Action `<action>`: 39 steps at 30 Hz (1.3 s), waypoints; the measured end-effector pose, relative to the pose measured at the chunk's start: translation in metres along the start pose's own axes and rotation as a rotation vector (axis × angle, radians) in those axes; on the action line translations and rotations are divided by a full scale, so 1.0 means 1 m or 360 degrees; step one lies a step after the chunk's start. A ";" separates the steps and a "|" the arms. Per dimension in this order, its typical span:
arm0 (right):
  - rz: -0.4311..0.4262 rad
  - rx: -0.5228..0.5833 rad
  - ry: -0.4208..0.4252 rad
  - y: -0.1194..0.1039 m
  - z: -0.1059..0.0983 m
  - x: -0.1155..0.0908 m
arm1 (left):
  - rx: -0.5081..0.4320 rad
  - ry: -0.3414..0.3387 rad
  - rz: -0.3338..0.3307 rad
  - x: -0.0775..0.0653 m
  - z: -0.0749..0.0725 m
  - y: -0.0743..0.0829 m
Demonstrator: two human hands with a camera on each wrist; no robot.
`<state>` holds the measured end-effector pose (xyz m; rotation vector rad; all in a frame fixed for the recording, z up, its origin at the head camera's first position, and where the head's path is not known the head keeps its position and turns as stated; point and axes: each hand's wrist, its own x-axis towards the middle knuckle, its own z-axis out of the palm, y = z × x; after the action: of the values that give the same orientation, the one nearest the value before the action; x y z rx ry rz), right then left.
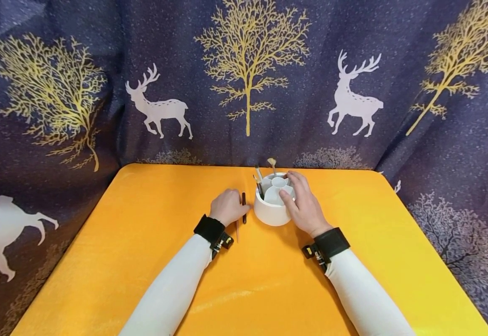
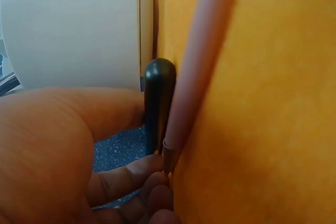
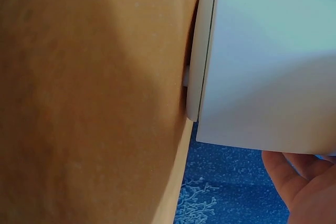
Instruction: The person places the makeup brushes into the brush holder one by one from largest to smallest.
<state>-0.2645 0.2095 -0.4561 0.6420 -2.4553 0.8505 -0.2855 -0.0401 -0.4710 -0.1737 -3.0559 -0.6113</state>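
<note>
A white round brush holder [image 1: 272,212] with a divided top stands on the table, a few paintbrushes [image 1: 259,173] upright in its left and back slots. My right hand [image 1: 304,205] grips its right side, thumb over the near rim and fingers at the far side. Left of the holder, my left hand [image 1: 226,207] pinches a black stick [image 2: 159,98] with a rounded end between thumb and fingers. Its other end is not clear. A slim pink-handled paintbrush [image 2: 197,61] lies right beside that stick, its ferrule at my left fingertips, its bristles hidden.
A yellow-orange cloth [image 1: 244,289] covers the table. Behind and at both sides hangs a dark blue curtain [image 1: 210,149] with deer and trees, meeting the table's far edge just beyond the holder. Each wrist wears a black strap [image 1: 331,241] with a small camera.
</note>
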 end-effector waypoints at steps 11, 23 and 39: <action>-0.0042 0.0002 0.0015 -0.002 -0.002 0.001 | -0.0011 0.0012 0.0003 -0.002 -0.001 -0.001; -0.0034 0.0001 0.0002 -0.002 -0.002 0.002 | -0.0112 -0.0035 -0.0025 -0.005 -0.006 -0.002; -0.0012 0.0009 -0.0004 -0.003 -0.002 0.000 | -0.0253 0.0031 -0.0057 -0.002 -0.008 -0.006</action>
<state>-0.2625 0.2086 -0.4533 0.6545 -2.4522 0.8546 -0.2841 -0.0490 -0.4662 -0.1149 -2.9969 -0.8536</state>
